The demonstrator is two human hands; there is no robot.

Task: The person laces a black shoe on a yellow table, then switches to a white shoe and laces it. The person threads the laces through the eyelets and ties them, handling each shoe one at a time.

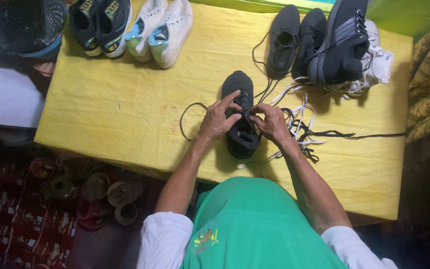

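Observation:
A black lace-up shoe [238, 82] lies on the yellow-covered table [125, 114], toe pointing away from me. My left hand [218, 118] rests on the shoe's left side, fingers on the eyelets and pinching the black lace [187, 122], which loops out to the left. My right hand [270, 122] grips the lace at the shoe's right side, fingers closed over it. Both hands meet over the middle of the lacing, hiding the tongue.
Loose black and white laces [304, 129] lie tangled to the right. Farther back sit black shoes [294, 40], a dark high-top [342, 42], white sneakers [162, 27] and black-yellow sneakers [98, 22]. A dark basket [28, 25] stands far left. Sandals [100, 194] lie on the floor.

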